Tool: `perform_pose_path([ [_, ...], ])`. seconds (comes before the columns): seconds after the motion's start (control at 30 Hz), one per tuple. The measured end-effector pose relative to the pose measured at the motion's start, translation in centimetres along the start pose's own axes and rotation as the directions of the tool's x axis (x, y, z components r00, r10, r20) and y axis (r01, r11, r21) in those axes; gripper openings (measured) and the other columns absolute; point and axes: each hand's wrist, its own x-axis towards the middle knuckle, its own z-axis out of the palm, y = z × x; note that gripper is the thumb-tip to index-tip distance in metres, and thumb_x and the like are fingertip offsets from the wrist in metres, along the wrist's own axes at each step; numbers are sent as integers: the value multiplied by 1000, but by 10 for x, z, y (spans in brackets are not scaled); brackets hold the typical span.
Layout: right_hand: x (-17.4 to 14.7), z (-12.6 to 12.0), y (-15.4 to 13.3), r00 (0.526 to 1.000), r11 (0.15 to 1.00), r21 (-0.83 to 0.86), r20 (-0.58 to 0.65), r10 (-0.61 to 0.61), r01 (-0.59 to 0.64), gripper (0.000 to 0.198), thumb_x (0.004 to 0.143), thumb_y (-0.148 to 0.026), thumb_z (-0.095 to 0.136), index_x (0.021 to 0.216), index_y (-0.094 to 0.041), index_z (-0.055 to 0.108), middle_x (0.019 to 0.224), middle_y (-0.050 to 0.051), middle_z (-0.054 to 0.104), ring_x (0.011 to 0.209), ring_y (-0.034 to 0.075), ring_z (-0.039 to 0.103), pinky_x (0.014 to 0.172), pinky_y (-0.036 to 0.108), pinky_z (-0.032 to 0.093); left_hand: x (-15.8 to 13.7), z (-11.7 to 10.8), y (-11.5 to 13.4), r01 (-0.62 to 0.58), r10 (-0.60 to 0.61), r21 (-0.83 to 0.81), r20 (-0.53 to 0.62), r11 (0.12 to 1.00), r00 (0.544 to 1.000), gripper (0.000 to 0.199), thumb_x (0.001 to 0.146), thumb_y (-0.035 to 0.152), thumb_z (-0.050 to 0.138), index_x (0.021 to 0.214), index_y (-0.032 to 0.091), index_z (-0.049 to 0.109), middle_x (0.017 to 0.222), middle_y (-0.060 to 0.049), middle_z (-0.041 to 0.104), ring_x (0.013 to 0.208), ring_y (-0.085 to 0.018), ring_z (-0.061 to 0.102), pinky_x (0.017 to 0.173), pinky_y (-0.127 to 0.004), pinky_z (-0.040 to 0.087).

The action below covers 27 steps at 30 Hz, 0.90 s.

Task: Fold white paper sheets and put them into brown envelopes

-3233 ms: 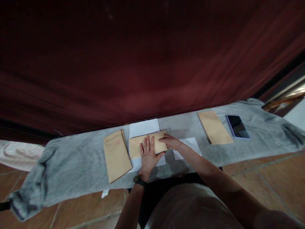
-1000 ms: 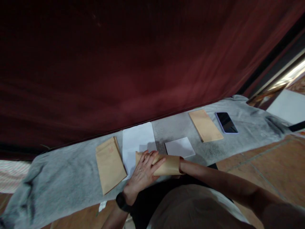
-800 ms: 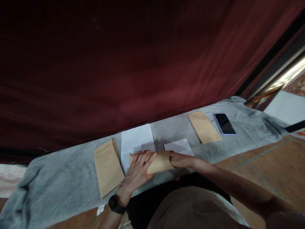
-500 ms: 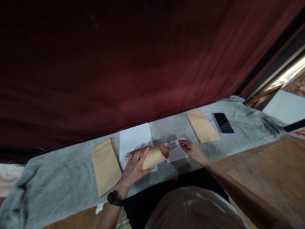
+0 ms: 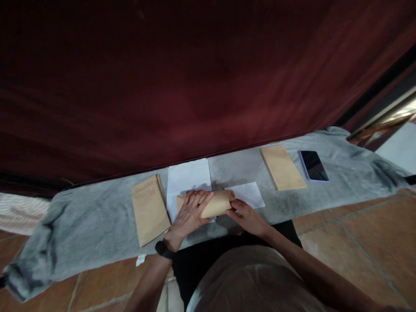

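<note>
A brown paper envelope (image 5: pixel 217 205) lies crosswise in front of me, bulging, with its mouth toward the right. Over its left part is my left hand (image 5: pixel 191 212), thumb along the near edge and fingers across to the far side, gripping it. At the mouth, my right hand (image 5: pixel 245 216) has its fingers closed on the envelope's edge, the fingertips partly hidden inside. Beneath the left end lie white sheets of paper (image 5: pixel 188 174). A smaller white folded paper (image 5: pixel 248 193) rests just beyond my right hand, partly covered by the envelope.
Brown envelopes (image 5: pixel 150 212) lie stacked at the left, and another brown envelope pile (image 5: pixel 283 168) is at the right. Beside that pile is a phone (image 5: pixel 313 166) with a purple edge. Everything rests on a grey cloth (image 5: pixel 97 221) before a dark red curtain-like surface (image 5: pixel 195 95).
My right hand has moved left from the white paper to the envelope's mouth and closed on its edge. The mouth, wide open before, is now narrower. My left hand stays on the envelope.
</note>
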Motion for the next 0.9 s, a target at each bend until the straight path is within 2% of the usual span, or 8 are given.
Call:
perform_pose_path([
  [0.1,3,6,8,1000,1000,-8,8,6,-6,19,97,-25,51,90,-22,69,96,7,73,96,24,68,90,39,54,1,1,3,3,-3,-2,5,1000,1000,109,78,46,83,163,26,19,151,-16,49,143,-35,43,122,-59,27],
  [0.3,-3,5,11,1000,999,35,-17,5,-4,23,98,-34,50,93,-26,71,106,6,74,110,26,66,106,46,48,8,-4,19,-3,6,-47,71,999,997,111,79,48,82,164,27,14,156,-15,45,147,-34,38,125,-58,19],
  [0.4,-6,2,12,997,997,25,-14,75,-74,25,97,-38,50,92,-27,71,103,6,74,108,27,66,100,43,51,14,-8,25,9,-6,-30,76,1000,997,110,81,43,81,164,30,11,156,-13,46,146,-33,40,125,-57,18],
  [0.6,-17,-17,36,981,988,20,-112,157,-156,34,97,-48,50,116,-25,65,119,10,71,109,26,67,94,41,55,19,-16,30,8,-8,9,75,1000,997,113,78,41,85,164,32,11,154,-12,47,143,-33,43,124,-55,19],
  [0.67,-21,-29,51,959,980,-54,-223,173,-189,38,98,-48,46,122,-23,63,124,13,68,107,26,68,93,43,55,19,-16,29,12,-13,14,79,1000,997,114,76,42,86,164,32,14,152,-13,48,141,-33,44,124,-55,19],
  [0.73,-25,-42,66,932,943,-233,-330,152,-236,44,97,-47,47,129,-20,59,125,17,64,103,29,67,92,47,55,19,-14,28,19,-21,15,81,1000,996,113,76,42,86,163,32,14,151,-13,49,140,-33,45,124,-55,20],
  [0.83,-30,-55,84,919,794,-540,-389,58,-279,55,95,-47,52,138,-13,52,124,24,61,112,38,60,97,57,49,19,-10,25,22,-22,-1,80,1000,997,113,78,41,85,164,33,12,153,-12,48,140,-33,46,123,-55,20],
  [0.9,-31,-56,88,922,694,-650,-384,50,-309,59,94,-47,54,140,-11,48,121,25,60,113,40,57,94,58,48,18,-7,23,22,-21,-21,74,1000,997,112,79,41,84,164,32,11,154,-12,48,141,-33,45,123,-56,21],
])
